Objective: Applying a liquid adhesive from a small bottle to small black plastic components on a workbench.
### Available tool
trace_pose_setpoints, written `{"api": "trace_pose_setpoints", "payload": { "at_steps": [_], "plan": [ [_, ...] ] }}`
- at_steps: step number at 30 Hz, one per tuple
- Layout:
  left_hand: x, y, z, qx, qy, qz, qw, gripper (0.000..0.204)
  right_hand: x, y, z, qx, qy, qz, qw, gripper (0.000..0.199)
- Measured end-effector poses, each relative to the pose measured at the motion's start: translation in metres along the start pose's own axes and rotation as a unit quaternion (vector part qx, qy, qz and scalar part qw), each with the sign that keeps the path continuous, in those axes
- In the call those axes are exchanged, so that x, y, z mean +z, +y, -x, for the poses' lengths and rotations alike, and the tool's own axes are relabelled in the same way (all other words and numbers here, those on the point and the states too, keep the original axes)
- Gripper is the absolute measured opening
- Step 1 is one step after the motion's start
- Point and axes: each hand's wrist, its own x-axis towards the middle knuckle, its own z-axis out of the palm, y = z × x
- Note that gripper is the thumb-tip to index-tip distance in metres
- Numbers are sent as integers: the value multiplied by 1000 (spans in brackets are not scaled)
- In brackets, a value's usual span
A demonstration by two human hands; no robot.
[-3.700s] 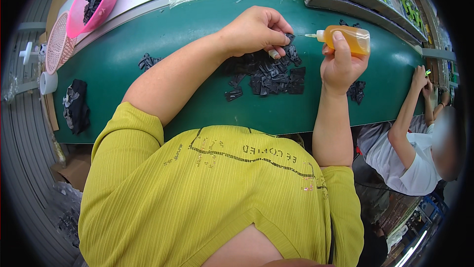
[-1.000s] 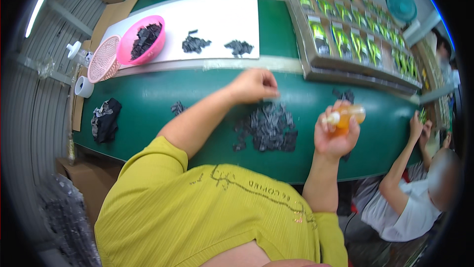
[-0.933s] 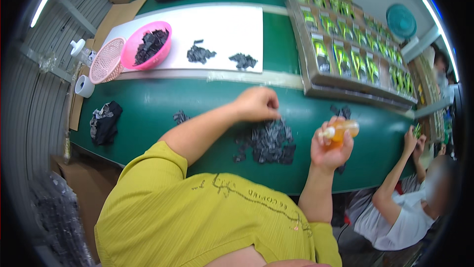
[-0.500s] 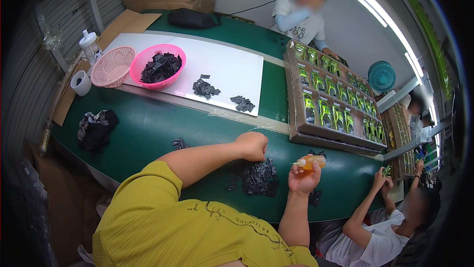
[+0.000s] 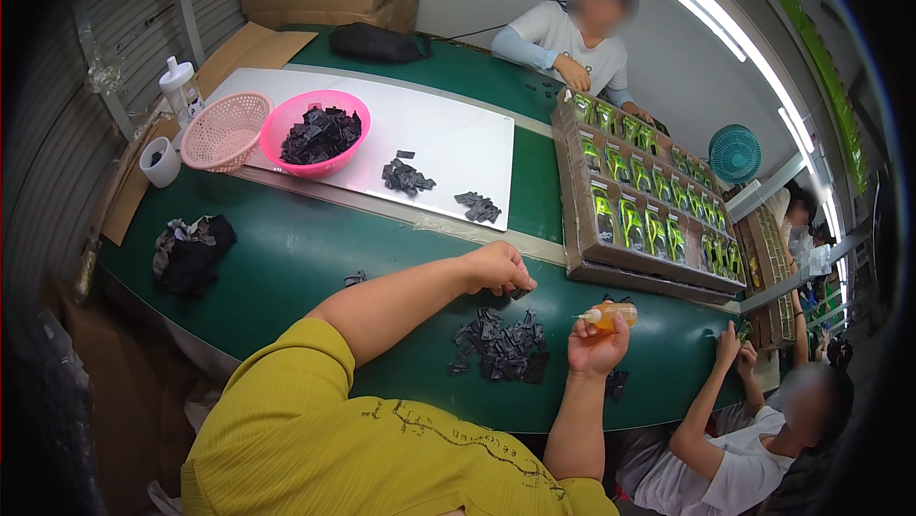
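Note:
My left hand (image 5: pixel 499 269) is above the green table, fingertips pinched on a small black piece (image 5: pixel 519 294). Just below it lies a loose pile of small flat black pieces (image 5: pixel 500 344). My right hand (image 5: pixel 599 348) is closed around a small clear squeeze bottle (image 5: pixel 612 315) of amber liquid. The bottle lies nearly level in my grip, its thin pale tip pointing left toward the pile. Some more black pieces (image 5: pixel 617 383) lie beside my right wrist, partly hidden by it. A few others (image 5: pixel 355 277) rest beyond my left forearm.
On a white board (image 5: pixel 458 134) stand a pink bowl (image 5: pixel 355 151) of black pieces and two small heaps. A pink basket (image 5: pixel 225 132), a white bottle (image 5: pixel 178 86) and a dark cloth (image 5: pixel 191 253) are left. A compartmented box (image 5: pixel 658 271) of green-and-black packs stands right. Two co-workers sit nearby.
My left hand has shifted slightly right and turned, and a black piece now shows at its fingertips. My right hand has moved slightly right with the bottle. The far co-worker's raised arm has come down.

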Motion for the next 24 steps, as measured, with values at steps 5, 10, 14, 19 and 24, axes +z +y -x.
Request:
{"api": "trace_pose_setpoints", "payload": {
  "at_steps": [5,10,14,19,24],
  "plan": [
    [6,5,6,6,-27,184,982,18,5,0,2,4,-4,0,1000,25],
    [6,5,7,12,-54,193,980,17,5,1,2,21,-17,-3,1000,26],
    [7,-1,0,28,-56,150,987,19,4,1,0,27,-22,1,999,26],
    [11,0,2,49,-36,107,992,24,3,0,0,29,-21,-3,999,25],
    [13,-6,2,69,-31,107,991,27,0,2,-2,27,-16,9,999,26]
  ]
}}
